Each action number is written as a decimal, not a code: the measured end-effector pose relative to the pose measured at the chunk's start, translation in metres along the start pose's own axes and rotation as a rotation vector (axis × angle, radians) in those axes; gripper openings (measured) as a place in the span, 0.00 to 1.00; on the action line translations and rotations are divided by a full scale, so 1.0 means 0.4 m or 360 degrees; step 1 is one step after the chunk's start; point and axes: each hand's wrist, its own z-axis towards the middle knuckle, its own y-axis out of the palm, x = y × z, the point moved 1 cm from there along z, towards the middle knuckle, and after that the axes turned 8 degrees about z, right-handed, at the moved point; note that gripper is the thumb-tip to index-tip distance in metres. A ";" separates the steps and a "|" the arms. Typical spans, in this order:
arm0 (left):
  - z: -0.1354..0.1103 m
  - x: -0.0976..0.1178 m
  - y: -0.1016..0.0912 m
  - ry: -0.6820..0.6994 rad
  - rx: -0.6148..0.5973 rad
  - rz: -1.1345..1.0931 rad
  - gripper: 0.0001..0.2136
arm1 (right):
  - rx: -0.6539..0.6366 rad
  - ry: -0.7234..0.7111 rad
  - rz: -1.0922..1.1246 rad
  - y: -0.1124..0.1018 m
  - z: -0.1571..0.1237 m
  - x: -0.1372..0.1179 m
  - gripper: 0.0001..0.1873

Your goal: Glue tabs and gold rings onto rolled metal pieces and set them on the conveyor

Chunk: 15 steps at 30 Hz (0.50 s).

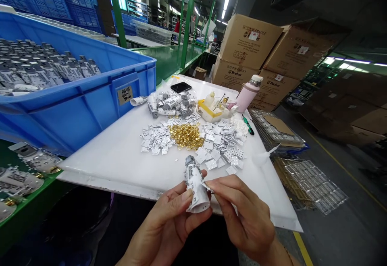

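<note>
- The left hand [168, 227] was closed around a white roll [197, 187], and its thumb lay across the front of the roll.
- The white roll was up in the air above the front edge of the board, leaning a little. It had grey metal bits at its top end and small holes at its bottom end.
- The right hand [242, 213] was nearly closed. Its fingertips [213, 184] pinched a small silver piece [207, 186] right against the side of the roll.
- The two hands were close together, with the roll between them.
- A big white board [121, 169] lay in front of the person. Just past the hands were flat silver squares [219, 145] and a heap of gold rings [186, 136].
- Behind those sat a pile of white rolls [169, 104] and a black phone [181, 87].
- A yellow and white tray [211, 111], a pink bottle [249, 96], and a green pen [248, 124] were near the far edge of the board.
- A blue crate [75, 80] full of more rolls stood to the left, and brown boxes [248, 42] were stacked up on the far right.
</note>
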 end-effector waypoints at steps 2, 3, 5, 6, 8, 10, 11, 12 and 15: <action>0.001 -0.003 -0.006 0.0007 -0.0010 -0.0016 0.13 | 0.0014 0.0024 0.0020 0.002 0.002 0.000 0.20; 0.003 -0.005 -0.009 0.0010 -0.0013 -0.0021 0.13 | 0.0015 0.0025 0.0019 0.003 0.003 0.001 0.19; 0.006 -0.009 -0.013 0.0017 -0.0012 -0.0029 0.13 | 0.0007 -0.0004 -0.0013 0.005 0.002 0.003 0.20; 0.007 -0.010 -0.014 0.0017 -0.0006 -0.0030 0.13 | 0.0001 -0.0027 -0.0038 0.005 0.001 0.004 0.20; 0.008 -0.011 -0.015 0.0019 -0.0014 -0.0035 0.13 | -0.0011 -0.0081 -0.0083 0.004 0.000 0.005 0.21; 0.008 -0.011 -0.013 0.0012 -0.0035 -0.0045 0.13 | -0.0027 -0.0125 -0.0111 0.001 0.000 0.003 0.22; 0.007 -0.010 -0.013 0.0011 -0.0041 -0.0046 0.13 | -0.0035 -0.0138 -0.0120 0.000 0.000 0.002 0.22; 0.005 -0.010 -0.012 0.0016 -0.0038 -0.0043 0.14 | -0.0043 -0.0149 -0.0129 -0.001 0.000 0.001 0.22; 0.000 -0.006 -0.005 0.0038 -0.0021 -0.0015 0.15 | -0.0064 -0.0166 -0.0163 -0.003 0.002 -0.004 0.23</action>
